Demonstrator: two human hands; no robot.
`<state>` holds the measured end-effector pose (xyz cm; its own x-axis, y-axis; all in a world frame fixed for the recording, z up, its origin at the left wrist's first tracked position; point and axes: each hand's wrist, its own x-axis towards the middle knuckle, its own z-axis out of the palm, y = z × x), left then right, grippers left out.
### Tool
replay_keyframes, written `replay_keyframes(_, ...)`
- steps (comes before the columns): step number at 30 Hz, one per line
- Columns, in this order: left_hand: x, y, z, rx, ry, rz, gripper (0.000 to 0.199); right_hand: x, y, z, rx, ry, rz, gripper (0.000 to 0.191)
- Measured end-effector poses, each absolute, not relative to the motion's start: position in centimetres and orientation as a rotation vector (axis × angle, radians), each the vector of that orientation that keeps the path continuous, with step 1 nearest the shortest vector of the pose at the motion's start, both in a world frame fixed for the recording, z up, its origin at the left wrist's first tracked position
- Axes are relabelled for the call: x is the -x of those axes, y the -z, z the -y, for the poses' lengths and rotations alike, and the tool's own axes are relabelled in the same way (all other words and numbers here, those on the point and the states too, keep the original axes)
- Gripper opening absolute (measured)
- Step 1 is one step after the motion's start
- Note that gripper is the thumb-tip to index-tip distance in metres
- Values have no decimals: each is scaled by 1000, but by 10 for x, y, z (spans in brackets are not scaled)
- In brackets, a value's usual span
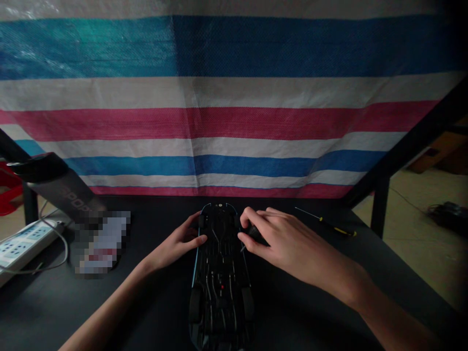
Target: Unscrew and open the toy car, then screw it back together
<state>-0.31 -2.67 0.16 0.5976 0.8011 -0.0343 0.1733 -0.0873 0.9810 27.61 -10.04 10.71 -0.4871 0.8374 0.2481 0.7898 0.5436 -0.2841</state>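
A toy car (219,273) lies upside down on the dark table, its black underside facing up and its far end away from me. My left hand (183,240) grips its left side near that end, the thumb on the edge of the underside. Beside its right edge, my right hand (268,234) is closed around a small dark-handled screwdriver (258,235). A short bit of thin metal shaft shows below the fingers; the hand hides most of the tool. A second screwdriver (336,228), with a yellow and black handle, lies to the right.
On the left stand a dark sports bottle (60,187) and a white power strip (27,243) with a grey cable. Near them lies a blurred-out flat item (106,243). A striped plastic sheet (234,122) hangs behind the table (307,312), between dark frame bars.
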Motion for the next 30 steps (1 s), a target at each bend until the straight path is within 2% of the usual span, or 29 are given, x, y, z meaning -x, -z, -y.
replay_keyframes(4,4,-1,26,-1615,-633,-840,72,-279,-107,102,1250,-312,2468,6)
replay_keyframes(6,4,-1,27,-1619,-633,-855,72,-280,-110,104,1207,-351,2479,11)
replay_keyframes(10,3,-2,28,-1620,-636,-870,72,-277,-113,107,1255,-254,2471,19)
replay_keyframes(16,3,-5,29,-1628,-621,-902,74,-276,-107,104,1404,-125,2406,11)
replay_keyframes(19,1,-11,30,-1735,-658,-1010,66,-277,-107,104,1416,-106,2403,8)
replay_keyframes(24,-19,-33,50,-2249,-965,-1324,57,-287,-113,104,1373,-284,2268,8)
replay_keyframes(28,-49,-48,85,-2624,-746,-1159,37,-305,-99,100,1277,-484,2085,11)
replay_keyframes(30,-61,-49,99,-2720,-572,-1107,34,-311,-83,96,1271,-602,1973,20)
